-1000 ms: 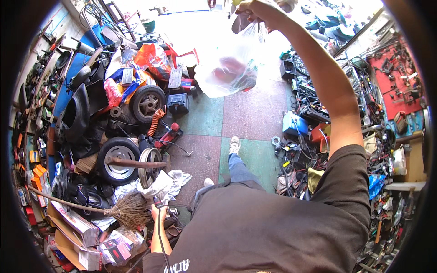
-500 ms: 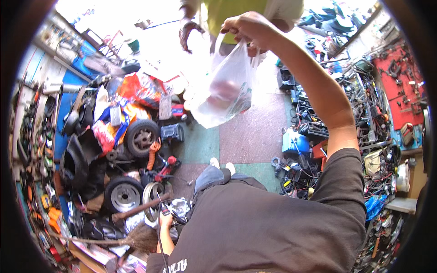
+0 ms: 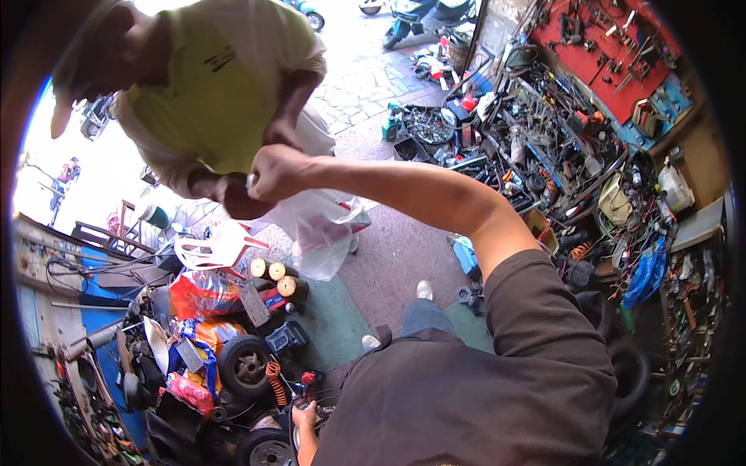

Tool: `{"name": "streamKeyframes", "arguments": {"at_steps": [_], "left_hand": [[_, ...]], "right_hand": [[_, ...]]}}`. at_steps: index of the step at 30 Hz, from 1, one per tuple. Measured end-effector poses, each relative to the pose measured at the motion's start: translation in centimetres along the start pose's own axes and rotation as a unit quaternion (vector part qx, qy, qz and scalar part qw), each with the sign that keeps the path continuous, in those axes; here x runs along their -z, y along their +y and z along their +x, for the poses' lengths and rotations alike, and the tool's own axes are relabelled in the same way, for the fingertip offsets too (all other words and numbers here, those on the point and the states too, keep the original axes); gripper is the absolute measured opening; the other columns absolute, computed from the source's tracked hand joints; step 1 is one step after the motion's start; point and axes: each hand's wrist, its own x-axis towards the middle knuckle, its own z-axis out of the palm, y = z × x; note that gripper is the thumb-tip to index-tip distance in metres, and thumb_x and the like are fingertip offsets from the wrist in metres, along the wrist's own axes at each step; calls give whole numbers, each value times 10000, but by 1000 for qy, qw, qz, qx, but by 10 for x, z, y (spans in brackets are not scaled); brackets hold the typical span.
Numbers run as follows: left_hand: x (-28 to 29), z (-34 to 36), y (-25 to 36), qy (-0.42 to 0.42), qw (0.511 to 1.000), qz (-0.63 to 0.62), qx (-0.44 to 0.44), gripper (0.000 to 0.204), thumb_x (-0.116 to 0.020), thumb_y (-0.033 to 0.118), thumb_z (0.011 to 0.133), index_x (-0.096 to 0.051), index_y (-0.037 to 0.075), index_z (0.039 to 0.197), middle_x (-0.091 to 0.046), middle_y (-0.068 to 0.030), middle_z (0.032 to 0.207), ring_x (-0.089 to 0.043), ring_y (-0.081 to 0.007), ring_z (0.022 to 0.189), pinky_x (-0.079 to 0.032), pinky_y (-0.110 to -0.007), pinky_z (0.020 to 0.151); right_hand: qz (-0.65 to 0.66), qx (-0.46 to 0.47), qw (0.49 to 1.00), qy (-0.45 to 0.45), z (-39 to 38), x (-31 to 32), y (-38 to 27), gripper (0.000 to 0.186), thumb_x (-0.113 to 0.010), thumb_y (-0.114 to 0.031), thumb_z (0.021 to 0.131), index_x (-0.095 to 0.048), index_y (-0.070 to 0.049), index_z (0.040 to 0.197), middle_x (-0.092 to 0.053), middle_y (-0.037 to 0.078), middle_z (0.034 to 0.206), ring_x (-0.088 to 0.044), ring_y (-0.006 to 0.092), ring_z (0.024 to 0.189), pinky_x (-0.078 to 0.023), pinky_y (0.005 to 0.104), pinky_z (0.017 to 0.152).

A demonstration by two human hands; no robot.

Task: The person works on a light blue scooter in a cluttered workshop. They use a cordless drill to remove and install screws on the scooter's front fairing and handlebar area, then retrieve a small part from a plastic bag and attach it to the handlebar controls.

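My right hand [image 3: 278, 172] is closed in a fist on the gathered top of a translucent white plastic bag [image 3: 315, 237], which hangs below it with something pale and reddish inside. Facing me on the left is another person in a yellow-green and white top; that person's hand [image 3: 237, 196] touches or nearly touches my fist, and their other arm [image 3: 284, 128] is bent behind my wrist. At the bottom, my left hand [image 3: 305, 417] is closed around a small dark-handled tool, mostly hidden, beside a scooter-size wheel [image 3: 268, 449].
Mounted tyres [image 3: 245, 365], a black box [image 3: 286, 336] and a white plastic chair [image 3: 219, 247] stand at left. Heaps of used parts and cables [image 3: 536, 147] line the right, under a red tool board [image 3: 606, 54]. Scooters [image 3: 427, 19] are parked outside.
The view has turned toward the right. My right hand and the bag have moved left and nearer the other person, whose hand has come up against my fist. My left hand stays low.
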Motion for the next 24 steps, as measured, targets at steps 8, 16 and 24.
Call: {"name": "streamKeyframes", "arguments": {"at_steps": [8, 16, 24], "left_hand": [[-53, -8, 137, 5, 997, 70, -19, 689, -879, 449, 661, -629, 17, 1137, -713, -215, 1053, -689, -377, 1005, -522, -445, 914], [-94, -32, 261, -166, 985, 43, -10, 693, -900, 379, 694, -614, -23, 1181, -722, -133, 1058, -695, -272, 968, -528, -387, 912], [-107, 44, 398, -122, 966, 226, 23, 779, -902, 430, 642, -607, -41, 1190, -728, -204, 1089, -698, -345, 1067, -532, -403, 926]], "right_hand": [[-105, 244, 962, 62, -70, -17, 78, 355, -714, -135, 753, -658, -3, 1079, -642, 165, 1008, -653, 331, 999, -551, 440, 834], [-224, 67, 855, -464, -135, 52, 369, 175, -744, -109, 679, -767, -55, 844, -743, 159, 879, -730, 317, 860, -599, 440, 715], [-163, -483, 860, -19, -217, 192, 699, 356, -582, -330, 809, -727, -49, 973, -728, 221, 984, -688, 425, 999, -539, 485, 873]]}}
